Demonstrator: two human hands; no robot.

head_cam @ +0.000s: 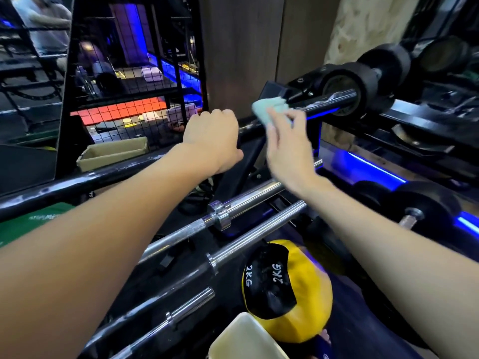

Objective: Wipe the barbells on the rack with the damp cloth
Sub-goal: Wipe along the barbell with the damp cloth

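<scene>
Hands [211, 137] — two; cloth [270, 107] — one; barbells [321, 101] — four.

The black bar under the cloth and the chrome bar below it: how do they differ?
The black bar is dark, carries black plates and is being wiped with the cloth held by the right hand. The chrome bar is shiny silver, lies lower and untouched. Both lie on the rack.

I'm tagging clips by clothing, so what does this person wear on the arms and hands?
Nothing shows on either: the left hand and right hand are bare, with no gloves, rings, watch or bands visible. Both forearms are uncovered up to the frame edge, and no sleeve comes into view.
</scene>
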